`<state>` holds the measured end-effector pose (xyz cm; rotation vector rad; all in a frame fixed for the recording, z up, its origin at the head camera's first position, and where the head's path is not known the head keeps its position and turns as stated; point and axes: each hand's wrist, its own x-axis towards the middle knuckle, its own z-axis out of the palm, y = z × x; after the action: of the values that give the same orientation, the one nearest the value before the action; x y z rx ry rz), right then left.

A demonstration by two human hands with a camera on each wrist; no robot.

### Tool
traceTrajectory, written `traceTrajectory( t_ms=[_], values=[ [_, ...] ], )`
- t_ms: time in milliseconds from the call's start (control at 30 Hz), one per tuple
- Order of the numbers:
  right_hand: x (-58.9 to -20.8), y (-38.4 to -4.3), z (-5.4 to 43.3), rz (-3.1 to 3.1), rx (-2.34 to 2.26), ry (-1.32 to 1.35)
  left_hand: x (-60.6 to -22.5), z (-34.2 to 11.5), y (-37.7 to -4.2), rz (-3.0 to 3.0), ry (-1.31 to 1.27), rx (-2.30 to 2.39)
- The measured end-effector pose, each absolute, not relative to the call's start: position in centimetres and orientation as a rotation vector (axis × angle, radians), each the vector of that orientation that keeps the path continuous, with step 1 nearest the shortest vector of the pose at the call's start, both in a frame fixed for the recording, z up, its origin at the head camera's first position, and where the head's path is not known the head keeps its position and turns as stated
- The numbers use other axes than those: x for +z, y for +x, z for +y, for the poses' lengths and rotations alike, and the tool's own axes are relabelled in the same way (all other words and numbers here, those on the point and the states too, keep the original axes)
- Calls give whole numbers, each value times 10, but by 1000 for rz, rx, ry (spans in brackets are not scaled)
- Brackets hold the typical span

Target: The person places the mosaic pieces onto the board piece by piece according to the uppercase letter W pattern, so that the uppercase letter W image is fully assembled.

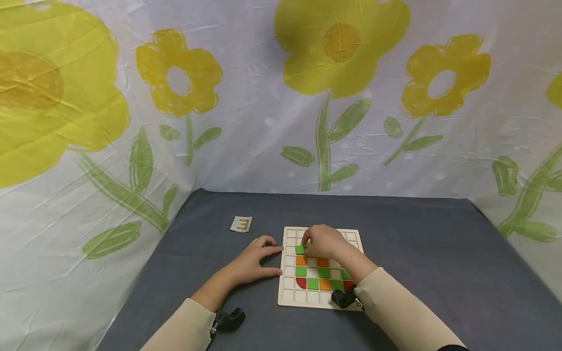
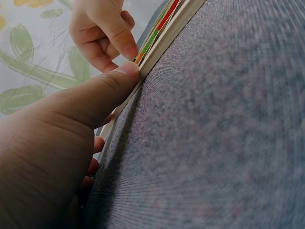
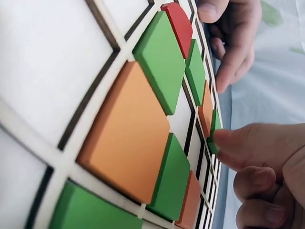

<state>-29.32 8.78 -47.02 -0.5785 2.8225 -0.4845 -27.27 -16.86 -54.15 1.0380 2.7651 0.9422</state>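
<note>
A square wooden grid board (image 1: 287, 295) lies on the dark cloth, with coloured tiles in some of its cells. At its upper left, my right hand (image 1: 324, 242) pinches the edge of a green square tile (image 1: 300, 249); the right wrist view shows thumb and fingertip at this green tile (image 3: 214, 143). My left hand (image 1: 252, 261) touches the board's left edge, thumb and forefinger spread apart. The left wrist view shows the left thumb (image 2: 102, 93) against the wooden rim (image 2: 162, 50).
Orange tiles (image 1: 324, 284), other green tiles (image 1: 312, 283) and a rounded red tile (image 1: 301, 282) sit in the lower cells. A small pattern card (image 1: 241, 224) lies beyond the left hand. A flowered curtain (image 1: 254, 122) hangs behind the table.
</note>
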Motion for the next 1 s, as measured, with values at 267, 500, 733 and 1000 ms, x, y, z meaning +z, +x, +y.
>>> traceTrajectory(
  t_ms=[267, 500, 733, 1000],
  values=[
    [-471, -292, 89, 2823, -517, -566, -540, -168, -274, 2773, 1045, 940],
    [-473, -288, 90, 2865, -460, -550, -541, -166, -273, 2767, 1024, 927],
    [-473, -285, 91, 2886, -479, -550, -542, -167, -275, 2765, 1016, 921],
    [-479, -286, 91, 2899, -522, -574, -543, -167, -274, 2766, 1015, 927]
  ],
)
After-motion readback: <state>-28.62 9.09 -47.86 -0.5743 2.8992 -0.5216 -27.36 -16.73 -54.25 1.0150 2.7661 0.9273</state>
